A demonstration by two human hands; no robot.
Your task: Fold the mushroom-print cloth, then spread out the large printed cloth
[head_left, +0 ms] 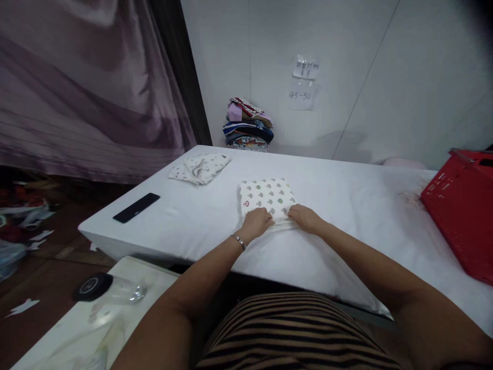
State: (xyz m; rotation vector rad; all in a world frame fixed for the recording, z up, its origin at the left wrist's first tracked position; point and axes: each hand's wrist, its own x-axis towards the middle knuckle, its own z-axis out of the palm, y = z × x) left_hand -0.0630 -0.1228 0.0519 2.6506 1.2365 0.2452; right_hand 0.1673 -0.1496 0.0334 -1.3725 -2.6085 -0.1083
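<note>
A folded white cloth with small coloured prints (267, 195) lies on the white-covered table (346, 205) in front of me. My left hand (257, 222), with a thin bracelet at the wrist, grips the cloth's near edge with curled fingers. My right hand (305, 216) pinches the same near edge just to the right. A second printed white cloth (200, 167), loosely folded, lies further back on the left, apart from both hands.
A black phone (136, 207) lies near the table's left edge. A red plastic basket (462, 205) sits at the right. A stack of folded clothes (247, 126) stands against the back wall. A glass jar with a black lid (111, 289) lies on a low surface at lower left.
</note>
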